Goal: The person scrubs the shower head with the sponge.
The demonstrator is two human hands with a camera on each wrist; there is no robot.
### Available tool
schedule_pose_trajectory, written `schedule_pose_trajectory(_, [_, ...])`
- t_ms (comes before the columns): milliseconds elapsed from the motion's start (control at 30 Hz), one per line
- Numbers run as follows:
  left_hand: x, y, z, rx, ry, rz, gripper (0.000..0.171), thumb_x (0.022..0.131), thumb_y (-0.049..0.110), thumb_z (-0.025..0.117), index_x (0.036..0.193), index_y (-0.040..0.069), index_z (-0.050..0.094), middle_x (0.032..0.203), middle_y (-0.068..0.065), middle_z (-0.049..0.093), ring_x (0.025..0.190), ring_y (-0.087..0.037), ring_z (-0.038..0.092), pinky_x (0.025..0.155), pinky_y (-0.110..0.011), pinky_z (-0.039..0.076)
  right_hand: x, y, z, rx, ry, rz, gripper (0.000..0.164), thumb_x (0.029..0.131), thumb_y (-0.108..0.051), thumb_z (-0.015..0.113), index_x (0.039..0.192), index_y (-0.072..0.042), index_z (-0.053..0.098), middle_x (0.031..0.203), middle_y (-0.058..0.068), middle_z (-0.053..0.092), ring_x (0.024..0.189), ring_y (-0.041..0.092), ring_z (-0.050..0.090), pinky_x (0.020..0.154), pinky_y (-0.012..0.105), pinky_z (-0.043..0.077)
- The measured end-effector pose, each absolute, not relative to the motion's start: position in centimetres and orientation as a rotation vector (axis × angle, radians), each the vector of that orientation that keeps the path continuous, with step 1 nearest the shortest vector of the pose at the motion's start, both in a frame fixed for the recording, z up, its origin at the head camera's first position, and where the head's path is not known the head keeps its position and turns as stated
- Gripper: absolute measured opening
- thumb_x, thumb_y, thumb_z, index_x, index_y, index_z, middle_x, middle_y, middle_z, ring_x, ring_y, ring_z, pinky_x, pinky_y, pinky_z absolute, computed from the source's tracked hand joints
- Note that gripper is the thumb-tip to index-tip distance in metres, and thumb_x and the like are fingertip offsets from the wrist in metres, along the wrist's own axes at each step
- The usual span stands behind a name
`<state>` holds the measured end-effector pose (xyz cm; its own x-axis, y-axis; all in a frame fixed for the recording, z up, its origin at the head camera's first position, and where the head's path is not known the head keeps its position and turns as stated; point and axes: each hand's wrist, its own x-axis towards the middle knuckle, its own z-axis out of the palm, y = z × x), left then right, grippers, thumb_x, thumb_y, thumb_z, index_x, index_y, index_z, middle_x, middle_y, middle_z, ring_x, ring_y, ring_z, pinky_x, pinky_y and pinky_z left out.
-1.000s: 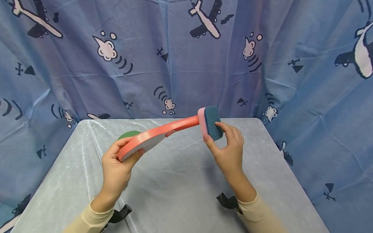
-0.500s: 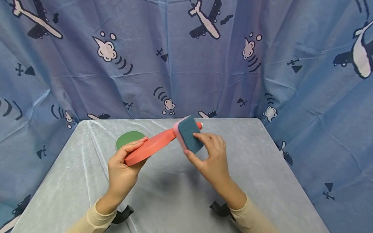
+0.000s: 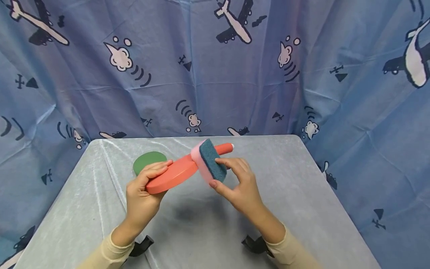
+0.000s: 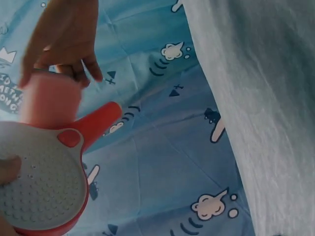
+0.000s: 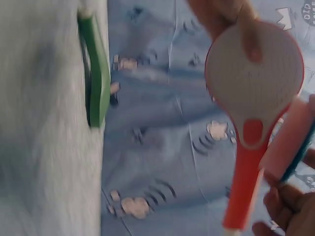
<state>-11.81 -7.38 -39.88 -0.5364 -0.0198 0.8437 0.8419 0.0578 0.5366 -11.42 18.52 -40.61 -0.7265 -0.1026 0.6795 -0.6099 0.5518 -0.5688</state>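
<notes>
My left hand [image 3: 144, 192] grips the round head of a red handheld shower head [image 3: 176, 173], thumb on its face in the left wrist view. That face is light grey and dotted with small nozzles; the handle points up and right, ending in a white tip. My right hand [image 3: 240, 188] pinches a sponge [image 3: 211, 160] between thumb and fingers. Its pink side [image 4: 51, 98] lies against the back of the shower head around the neck, and its dark blue-green side faces right. Both things are held above the table.
Behind the left hand, a green round, shallow object [image 3: 147, 160] sits on the table, partly hidden. The table [image 3: 295, 209] has a pale grey cloth. A blue curtain [image 3: 161, 56] with airplane prints hangs around it. Black mounts [image 3: 142, 246] show at both wrists.
The right hand has moved the sponge left and down from the handle's end to the neck. The left hand has turned the shower head so its grey face is hidden from the head view.
</notes>
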Motion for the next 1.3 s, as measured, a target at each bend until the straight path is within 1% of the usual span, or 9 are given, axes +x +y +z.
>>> schedule_pose_trajectory(267, [-12.4,-7.7,-40.0,-0.896,-1.546,-1.447,0.023,0.078,-0.013,0.078,0.1,-0.014,0.071,0.107,-0.024,0.075,0.109,-0.028,0.07,0.099,-0.032,0.055,-13.0,20.7,-40.5,0.193,-2.273,0.752,0.054,0.081,-0.047,0.084,0.124,-0.016,0.071,0.107,0.01,0.068,0.1,0.03,0.056,0.088,0.047,0.039])
schedule_pose_trajectory(433, [-12.3,-7.6,-39.4,-0.962,-1.547,-1.391,0.02,0.077,-0.016,0.073,0.097,-0.013,0.071,0.105,-0.024,0.075,0.106,-0.03,0.071,0.098,-0.032,0.056,-11.4,19.2,-39.9,0.392,-2.278,0.916,0.052,0.081,-0.041,0.085,0.125,-0.018,0.07,0.11,0.004,0.069,0.101,0.023,0.056,0.088,0.041,0.042])
schedule_pose_trajectory(567, [-12.4,-7.7,-39.0,-1.021,-1.558,-1.331,0.015,0.08,-0.013,0.071,0.096,-0.012,0.071,0.104,-0.023,0.075,0.104,-0.03,0.072,0.099,-0.032,0.055,-10.1,18.3,-39.0,0.551,-2.259,1.164,0.049,0.082,-0.031,0.086,0.127,-0.022,0.069,0.115,-0.002,0.068,0.103,0.017,0.055,0.085,0.034,0.047])
schedule_pose_trajectory(800, [-12.7,-8.1,-38.3,-1.064,-1.478,-1.301,0.008,0.09,-0.005,0.071,0.094,-0.012,0.071,0.103,-0.021,0.076,0.104,-0.031,0.072,0.097,-0.033,0.056,-12.3,20.2,-39.8,0.297,-2.27,0.925,0.051,0.083,-0.039,0.085,0.126,-0.018,0.071,0.113,0.007,0.068,0.103,0.024,0.057,0.09,0.044,0.041])
schedule_pose_trajectory(867, [-12.6,-8.3,-38.2,-1.061,-1.448,-1.33,0.01,0.09,-0.004,0.072,0.093,-0.013,0.071,0.103,-0.021,0.076,0.105,-0.031,0.071,0.097,-0.035,0.056,-13.0,21.0,-40.0,0.212,-2.286,0.931,0.051,0.085,-0.04,0.083,0.127,-0.016,0.07,0.115,0.008,0.069,0.102,0.026,0.058,0.089,0.044,0.043])
schedule_pose_trajectory(1000, [-12.5,-8.4,-38.0,-1.089,-1.368,-1.423,0.01,0.088,-0.006,0.074,0.093,-0.014,0.071,0.103,-0.023,0.076,0.106,-0.034,0.07,0.097,-0.037,0.056,-13.6,22.2,-39.9,0.111,-2.314,1.162,0.05,0.089,-0.041,0.08,0.131,-0.017,0.066,0.119,0.009,0.068,0.099,0.025,0.058,0.086,0.042,0.046])
schedule_pose_trajectory(1100, [-12.7,-8.3,-37.9,-1.121,-1.284,-1.503,0.011,0.087,-0.008,0.075,0.091,-0.017,0.07,0.103,-0.024,0.075,0.106,-0.036,0.07,0.097,-0.039,0.056,-13.7,22.8,-39.4,0.091,-2.307,1.413,0.046,0.094,-0.039,0.075,0.134,-0.019,0.063,0.118,0.011,0.068,0.101,0.023,0.059,0.089,0.039,0.048])
schedule_pose_trajectory(1200, [-12.9,-8.3,-37.8,-1.138,-1.21,-1.573,0.015,0.085,-0.008,0.077,0.089,-0.02,0.069,0.102,-0.025,0.076,0.106,-0.037,0.07,0.097,-0.041,0.056,-13.9,23.2,-39.2,0.099,-2.249,1.691,0.042,0.099,-0.032,0.069,0.137,-0.016,0.059,0.119,0.013,0.066,0.104,0.022,0.062,0.095,0.032,0.05])
schedule_pose_trajectory(1300, [-13.0,-8.4,-37.7,-1.139,-1.169,-1.619,0.016,0.084,-0.008,0.078,0.089,-0.02,0.069,0.102,-0.025,0.076,0.107,-0.038,0.07,0.096,-0.042,0.056,-14.1,23.4,-39.1,0.062,-2.196,1.883,0.041,0.103,-0.03,0.062,0.139,-0.012,0.056,0.121,0.014,0.063,0.104,0.022,0.062,0.093,0.027,0.053])
